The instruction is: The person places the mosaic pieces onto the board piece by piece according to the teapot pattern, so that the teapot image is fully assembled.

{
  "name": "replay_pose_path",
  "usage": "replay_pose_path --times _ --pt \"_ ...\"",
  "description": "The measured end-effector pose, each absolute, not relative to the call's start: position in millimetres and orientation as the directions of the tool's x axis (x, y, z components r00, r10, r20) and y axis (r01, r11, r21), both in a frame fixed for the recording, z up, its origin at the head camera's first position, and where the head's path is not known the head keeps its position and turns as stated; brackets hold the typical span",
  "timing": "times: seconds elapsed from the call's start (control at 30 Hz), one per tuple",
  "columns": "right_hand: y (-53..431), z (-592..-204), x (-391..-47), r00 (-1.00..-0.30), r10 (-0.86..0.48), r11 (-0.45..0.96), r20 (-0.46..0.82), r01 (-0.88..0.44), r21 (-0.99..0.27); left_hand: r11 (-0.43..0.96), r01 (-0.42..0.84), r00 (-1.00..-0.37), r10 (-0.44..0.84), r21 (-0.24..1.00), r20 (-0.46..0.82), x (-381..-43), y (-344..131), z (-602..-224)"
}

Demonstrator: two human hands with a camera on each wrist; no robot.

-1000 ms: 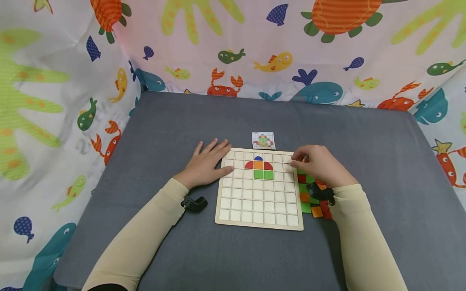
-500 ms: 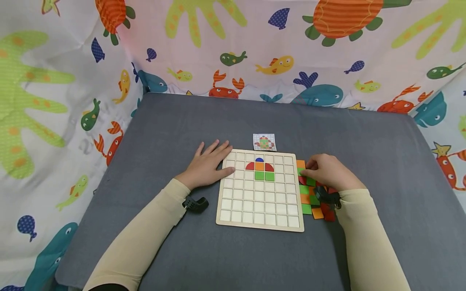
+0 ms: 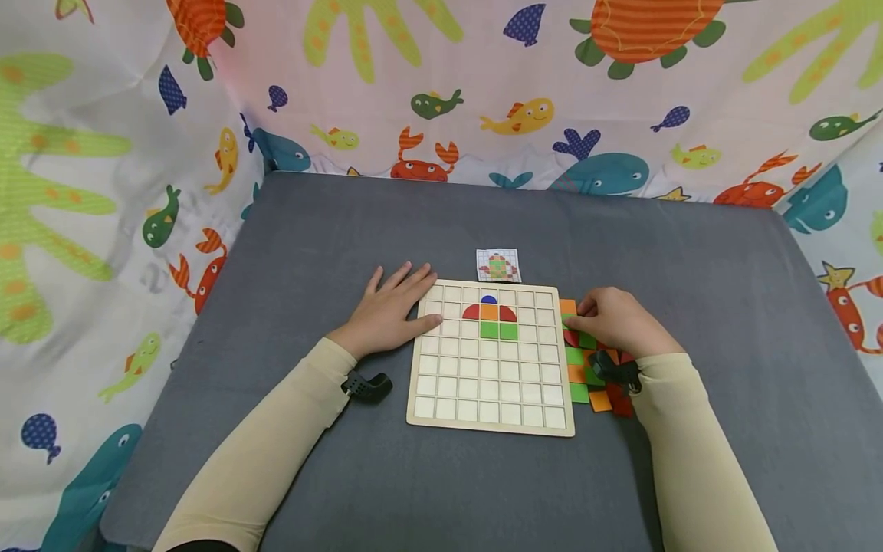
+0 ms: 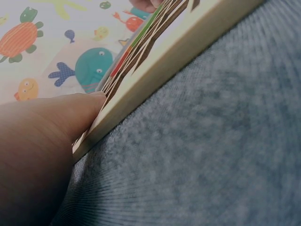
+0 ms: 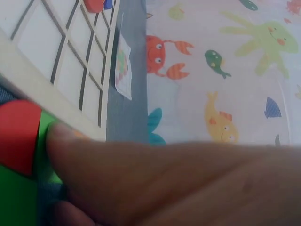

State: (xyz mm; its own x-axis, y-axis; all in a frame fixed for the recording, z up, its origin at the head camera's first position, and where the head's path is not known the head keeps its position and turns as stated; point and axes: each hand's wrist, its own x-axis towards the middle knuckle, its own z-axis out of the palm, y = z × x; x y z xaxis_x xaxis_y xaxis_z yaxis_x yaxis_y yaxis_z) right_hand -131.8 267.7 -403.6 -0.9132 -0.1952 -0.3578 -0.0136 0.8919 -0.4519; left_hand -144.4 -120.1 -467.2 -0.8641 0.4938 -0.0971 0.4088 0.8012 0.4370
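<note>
Compared with one second back, right hand (image 3: 624, 322) is off the upper right edge of the wooden board (image 3: 469, 369) and lower, among the loose tiles (image 3: 576, 374) beside that edge; left hand (image 3: 389, 316) unchanged.

Head view: right thumb and fingers drawn close together, tips pointing left toward the board's right edge. Left fingers straight and spread, tips at the board's upper left corner, thumb over its left rim; nothing held. Card (image 3: 497, 265) just beyond the board's far edge, on the table (image 3: 310, 253).

Left wrist view: thumb rests on the board's rim; tiles under the right hand not readable.

Right wrist view: thumb tip touches a green tile (image 5: 43, 143), between a red curved piece (image 5: 18, 136) and the thumb, near the board's rim. Cannot tell whether the fingers pinch it or only touch. Long axis unreadable, tile partly covered. Right hand clearly nearer; left hand across the board.
</note>
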Motion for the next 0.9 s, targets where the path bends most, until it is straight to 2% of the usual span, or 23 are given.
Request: replay_pose_path --times 0.33,0.9 --pt "260.9 -398.7 -129.3 -0.896 -0.061 0.882 -0.441 0.159 -0.444 0.8 0.415 -0.864 0.496 0.434 -0.088 -146.0 -120.6 -469.0" --pt "244.9 -385.0 -118.5 -0.906 0.011 0.886 -0.424 0.206 -0.416 0.79 0.421 -0.86 0.504 0.446 -0.081 -146.4 -121.5 -468.2"
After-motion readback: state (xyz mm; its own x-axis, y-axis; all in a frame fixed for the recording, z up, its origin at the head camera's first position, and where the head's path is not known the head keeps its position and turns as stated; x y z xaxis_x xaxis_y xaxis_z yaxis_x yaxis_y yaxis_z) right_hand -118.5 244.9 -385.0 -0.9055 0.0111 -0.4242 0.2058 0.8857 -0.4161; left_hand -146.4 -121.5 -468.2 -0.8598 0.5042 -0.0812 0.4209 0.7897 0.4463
